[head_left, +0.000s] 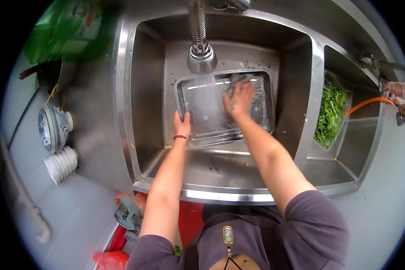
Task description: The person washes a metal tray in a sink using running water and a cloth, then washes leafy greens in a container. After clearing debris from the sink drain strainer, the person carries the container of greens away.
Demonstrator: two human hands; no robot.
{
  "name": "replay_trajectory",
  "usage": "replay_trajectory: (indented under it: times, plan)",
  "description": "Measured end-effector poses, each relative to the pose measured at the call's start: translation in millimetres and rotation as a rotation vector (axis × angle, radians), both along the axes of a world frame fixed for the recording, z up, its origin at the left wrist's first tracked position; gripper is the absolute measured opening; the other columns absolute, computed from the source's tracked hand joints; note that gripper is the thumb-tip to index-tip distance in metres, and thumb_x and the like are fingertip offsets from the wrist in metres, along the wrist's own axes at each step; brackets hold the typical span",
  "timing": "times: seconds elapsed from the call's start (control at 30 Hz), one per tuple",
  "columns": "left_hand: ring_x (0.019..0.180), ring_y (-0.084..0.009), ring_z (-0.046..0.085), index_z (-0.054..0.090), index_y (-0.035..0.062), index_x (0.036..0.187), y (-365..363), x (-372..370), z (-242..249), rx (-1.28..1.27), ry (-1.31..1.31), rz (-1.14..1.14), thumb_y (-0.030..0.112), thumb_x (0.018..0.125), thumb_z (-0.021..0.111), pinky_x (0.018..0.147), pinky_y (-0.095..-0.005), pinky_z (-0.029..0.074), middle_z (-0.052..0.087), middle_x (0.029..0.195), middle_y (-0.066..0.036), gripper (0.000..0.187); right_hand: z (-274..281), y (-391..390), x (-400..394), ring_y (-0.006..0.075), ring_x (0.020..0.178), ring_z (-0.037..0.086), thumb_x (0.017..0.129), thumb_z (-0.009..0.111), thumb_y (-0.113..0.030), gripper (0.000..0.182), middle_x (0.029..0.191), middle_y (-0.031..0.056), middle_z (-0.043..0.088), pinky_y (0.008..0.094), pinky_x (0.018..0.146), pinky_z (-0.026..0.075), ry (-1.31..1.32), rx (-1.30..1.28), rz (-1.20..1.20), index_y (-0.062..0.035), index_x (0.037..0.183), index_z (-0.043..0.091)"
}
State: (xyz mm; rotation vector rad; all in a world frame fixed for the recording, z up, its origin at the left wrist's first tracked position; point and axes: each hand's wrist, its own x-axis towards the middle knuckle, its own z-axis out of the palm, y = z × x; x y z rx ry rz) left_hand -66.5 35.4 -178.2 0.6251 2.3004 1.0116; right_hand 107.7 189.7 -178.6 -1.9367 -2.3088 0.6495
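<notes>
A rectangular metal tray (256,121) lies slightly tilted in the large sink basin, with water in it. From the faucet head (201,58) above, a stream of water falls into the tray's left half. My left hand (182,125), with a red bracelet at the wrist, grips the tray's left rim, thumb over the edge. Inside the tray, my right hand (240,99) lies flat with its fingers stretched toward the far side. A greyish patch shows at the right fingertips; I cannot make out what it is.
Leafy greens (330,112) fill a container in the smaller right basin (317,164). An orange hose (369,103) reaches there. At left stand patterned bowls (54,128), stacked white cups (60,164) and a green bottle (67,31). A gas cylinder (128,213) is below.
</notes>
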Motion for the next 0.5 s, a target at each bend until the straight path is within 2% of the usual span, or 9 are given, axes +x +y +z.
replay_trajectory:
  times: [0.07,0.1,0.13,0.2,0.27,0.33,0.4,0.47,0.5]
  plan:
    - [0.091,-0.0348,0.055,0.052,-0.0024,0.106,9.0,3.0,4.9,-0.148,0.177,-0.005,0.027,0.086,0.054,0.08,-0.0412,0.042,0.06,0.089,-0.019,0.036,-20.5,-34.8,-33.8,0.0325,0.137,0.013,0.079,0.056,-0.034,0.072,0.145,0.0207,0.019,0.0499,0.109,0.009,0.275,0.078,0.279,-0.0126,0.141,0.026]
    - [0.09,-0.0377,0.054,0.053,-0.0017,0.103,12.2,-4.1,-8.1,-0.191,0.126,-0.017,0.027,0.088,0.05,0.078,-0.0432,0.042,0.059,0.089,-0.021,0.033,-15.7,-53.7,-44.0,0.0289,0.134,0.023,0.073,0.059,-0.022,0.064,0.144,0.0157,0.026,0.0447,0.108,0.02,0.731,-0.086,0.248,-0.0162,0.134,0.04]
    - [0.088,-0.0405,0.053,0.053,-0.001,0.1,14.2,-8.7,-18.0,-0.235,0.074,-0.03,0.027,0.09,0.046,0.076,-0.0451,0.041,0.058,0.088,-0.022,0.031,-9.2,-56.4,-40.5,0.0289,0.134,0.023,0.073,0.059,-0.022,0.064,0.144,0.0157,0.026,0.0447,0.108,0.02,0.724,-0.092,0.268,-0.0162,0.134,0.04]
    - [0.09,-0.0421,0.052,0.051,-0.0006,0.099,19.9,-8.1,-6.8,-0.271,0.106,-0.023,0.025,0.092,0.041,0.076,-0.0467,0.041,0.057,0.092,-0.024,0.028,5.1,-62.8,-33.5,0.0295,0.128,0.034,0.07,0.06,-0.014,0.052,0.138,0.0156,0.037,0.0408,0.104,0.031,0.584,-0.288,0.627,-0.017,0.121,0.054]
    - [0.09,-0.0418,0.052,0.05,0.0016,0.101,25.6,-3.6,12.4,-0.238,0.12,-0.034,0.025,0.092,0.041,0.075,-0.047,0.041,0.057,0.093,-0.024,0.026,0.7,-55.1,19.0,0.0326,0.118,0.044,0.071,0.06,-0.01,0.034,0.13,0.0156,0.046,0.0421,0.097,0.038,0.377,-0.134,0.956,-0.0153,0.105,0.061]
    - [0.087,-0.0422,0.054,0.048,0.0047,0.101,18.6,-3.1,-3.6,-0.175,0.236,-0.048,0.025,0.093,0.042,0.071,-0.0483,0.043,0.058,0.092,-0.022,0.023,0.3,-27.6,76.7,0.0346,0.108,0.049,0.07,0.063,-0.012,0.027,0.122,0.0181,0.05,0.043,0.092,0.04,0.262,-0.032,0.869,-0.0104,0.097,0.061]
    - [0.082,-0.0426,0.055,0.048,0.0074,0.1,22.6,3.7,1.3,-0.229,0.267,-0.048,0.026,0.092,0.043,0.068,-0.0488,0.044,0.06,0.089,-0.02,0.02,6.2,8.0,95.6,0.0366,0.105,0.049,0.069,0.065,-0.013,0.024,0.118,0.0195,0.051,0.0443,0.092,0.04,0.109,0.136,0.426,-0.0056,0.091,0.059]
    - [0.079,-0.0422,0.056,0.047,0.0084,0.104,20.1,4.5,-8.2,-0.218,0.288,-0.028,0.025,0.092,0.043,0.065,-0.0488,0.045,0.061,0.089,-0.02,0.021,-7.7,29.9,79.1,0.0387,0.108,0.046,0.068,0.066,-0.013,0.03,0.115,0.0205,0.051,0.0456,0.094,0.038,0.16,0.356,0.312,-0.0031,0.095,0.058]
    - [0.081,-0.0417,0.057,0.048,0.0085,0.104,18.9,4.5,-11.2,-0.173,0.247,-0.024,0.025,0.092,0.043,0.065,-0.0486,0.045,0.061,0.089,-0.02,0.021,-52.8,34.0,67.3,0.0371,0.102,0.049,0.067,0.066,-0.009,0.029,0.111,0.018,0.053,0.0443,0.088,0.041,0.526,0.081,0.051,-0.0039,0.094,0.057]
